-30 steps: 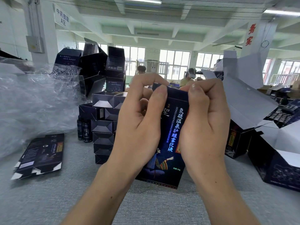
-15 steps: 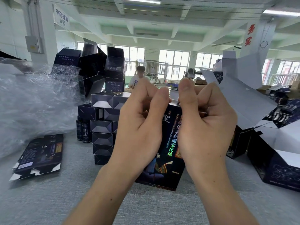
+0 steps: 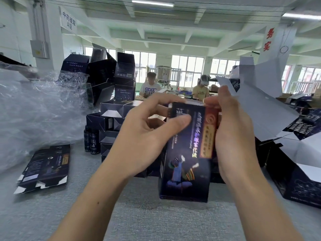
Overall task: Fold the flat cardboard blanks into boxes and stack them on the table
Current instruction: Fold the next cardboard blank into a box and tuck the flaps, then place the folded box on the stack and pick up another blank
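Box (image 3: 185,164) in dark blue stands upright at the centre of the view, over the grey table (image 3: 156,221). Whether its bottom edge touches the cloth I cannot tell.

The left hand (image 3: 142,138) grips it from 9 o'clock. Its thumb (image 3: 182,121) presses flat on the printed front and the other fingers curl round behind. That grip, I judge, keeps the squared-up shape from collapsing while the top is worked.

The right hand (image 3: 234,136) clasps the 3 o'clock side, with its fingertips (image 3: 211,101) bent over the top edge at 12 o'clock, where a pale flap shows. This looks like the top closure being tucked in. The frame is blurred there, so how far the flap has gone in cannot be told.

At 10 o'clock from the box, further back on the table, rises the stack (image 3: 111,117) of folded boxes, probably where this 1 belongs once closed. At 8 o'clock the flat blanks (image 3: 45,169) lie on the table, on the left hand's side for the next pick.

2 small dark bottles (image 3: 91,141) stand just beside the stack's foot. Crumpled plastic film (image 3: 34,115) fills 9 o'clock, and big open cartons (image 3: 295,181) crowd 3 o'clock. 2 people (image 3: 150,84) sit far off at 12 o'clock.
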